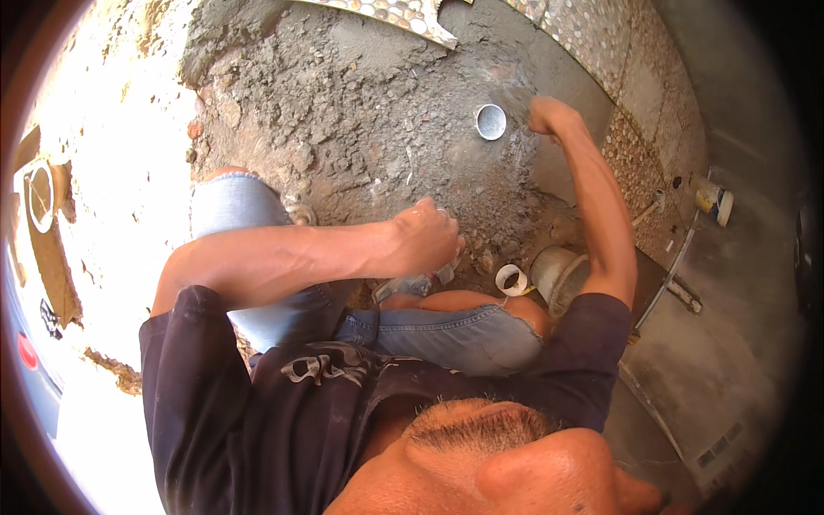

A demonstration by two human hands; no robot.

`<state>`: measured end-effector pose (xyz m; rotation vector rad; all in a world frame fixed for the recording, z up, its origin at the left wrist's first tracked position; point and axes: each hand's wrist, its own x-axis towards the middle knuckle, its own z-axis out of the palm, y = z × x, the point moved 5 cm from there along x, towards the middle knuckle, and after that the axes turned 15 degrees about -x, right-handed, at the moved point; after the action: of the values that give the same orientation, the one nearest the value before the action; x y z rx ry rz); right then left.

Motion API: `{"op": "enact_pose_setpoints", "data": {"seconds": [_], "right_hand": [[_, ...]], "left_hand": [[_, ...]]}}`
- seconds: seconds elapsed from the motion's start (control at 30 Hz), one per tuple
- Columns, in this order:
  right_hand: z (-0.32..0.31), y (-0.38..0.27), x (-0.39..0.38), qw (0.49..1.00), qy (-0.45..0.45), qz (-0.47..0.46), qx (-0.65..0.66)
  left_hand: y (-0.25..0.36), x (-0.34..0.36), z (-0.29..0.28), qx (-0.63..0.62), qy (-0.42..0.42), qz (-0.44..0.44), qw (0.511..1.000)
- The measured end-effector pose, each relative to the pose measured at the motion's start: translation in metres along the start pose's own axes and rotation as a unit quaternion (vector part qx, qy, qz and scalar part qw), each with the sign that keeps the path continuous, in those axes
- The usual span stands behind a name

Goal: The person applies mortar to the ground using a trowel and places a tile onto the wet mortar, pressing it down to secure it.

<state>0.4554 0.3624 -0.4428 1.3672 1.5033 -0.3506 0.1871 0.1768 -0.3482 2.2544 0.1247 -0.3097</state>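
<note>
My left hand is closed in a fist above the rough ground, in front of my bent knees. Some pale, clear-looking stuff shows beside its fingers, but I cannot make out what they hold. Stretched out at the far right, my right hand is also closed, at the edge of a smooth grey mortar patch. Whatever it may grip is hidden behind the fist. Left of it, a small white cup with grey contents stands on the lumpy wet mortar.
A pebble-set slab borders the mortar at the far side, and pebbled paving runs along the right. Near my right knee are a bucket and a white ring-shaped piece. A paint-like tub lies farther right.
</note>
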Motion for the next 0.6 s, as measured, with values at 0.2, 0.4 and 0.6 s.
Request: {"op": "enact_pose_setpoints", "data": {"seconds": [0.2,0.4,0.6], "right_hand": [[-0.067,-0.081,-0.041,0.979,0.056,-0.060,-0.186],[-0.026,-0.078,-0.039,0.979,0.116,-0.016,-0.169],[0.002,-0.116,-0.094,0.976,0.037,-0.082,-0.196]], "left_hand": [[-0.028,-0.005,0.013,-0.030,-0.031,0.001,0.999],[-0.036,-0.003,0.000,-0.071,-0.034,0.036,0.996],[-0.043,0.018,0.014,-0.115,0.006,0.044,0.992]]}}
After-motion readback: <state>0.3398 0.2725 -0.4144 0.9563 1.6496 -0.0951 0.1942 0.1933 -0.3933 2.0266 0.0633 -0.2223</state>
